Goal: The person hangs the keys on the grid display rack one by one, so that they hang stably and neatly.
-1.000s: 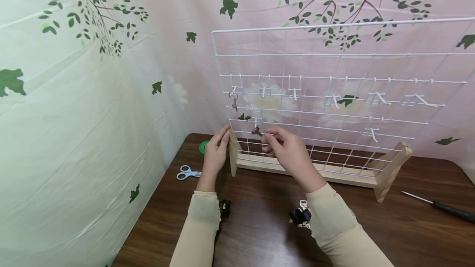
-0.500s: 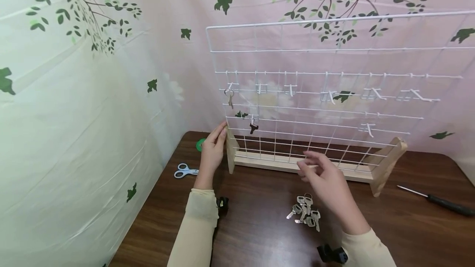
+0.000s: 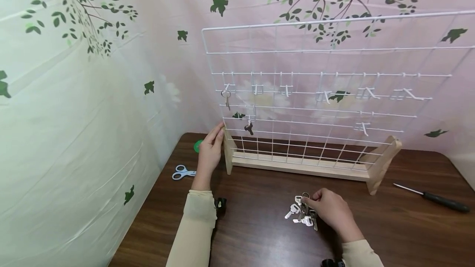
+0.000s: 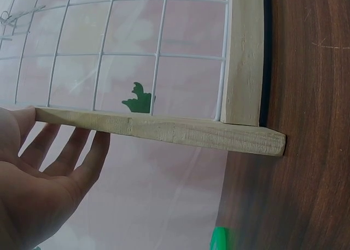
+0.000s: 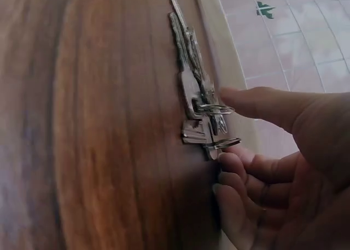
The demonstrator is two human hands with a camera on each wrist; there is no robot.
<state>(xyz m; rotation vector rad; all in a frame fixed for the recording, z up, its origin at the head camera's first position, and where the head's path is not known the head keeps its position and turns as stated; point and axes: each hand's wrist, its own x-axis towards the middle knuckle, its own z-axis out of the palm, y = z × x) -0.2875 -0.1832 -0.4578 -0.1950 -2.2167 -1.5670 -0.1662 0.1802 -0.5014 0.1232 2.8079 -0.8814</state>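
Reaching down to the tabletop (image 3: 259, 234), the person's right hand (image 3: 332, 211) has its curled fingers (image 5: 240, 168) at a small pile of silver keys (image 3: 302, 213), thumb and fingertips closing on the rings of the keys at the near edge of the pile. In the right wrist view the thumb lies over one ring and the bent fingers sit just under another, so the hand is pinching at the keys, which lie flat on the dark wood.

The left hand (image 3: 209, 151) is up against the left wooden foot (image 3: 227, 155) of the white wire grid rack (image 3: 315, 90). Its fingers (image 4: 71, 157) are straight and spread, resting along the foot's outer face, nothing gripped.

Beyond the right hand, the rack stands upright on its wooden base, well apart from the keys. Two keys hang on its hooks above the left hand: a silver hanging key (image 3: 225, 96) on the upper left hook and a dark hanging key (image 3: 248, 127) one row lower, just to the right.

Left of the left hand lie a pair of scissors (image 3: 182, 172) with pale blue handles, and a green roll (image 3: 198, 146) sits just behind that hand. Far to the right of the right hand, a screwdriver (image 3: 432, 197) with a black handle rests on the tabletop.
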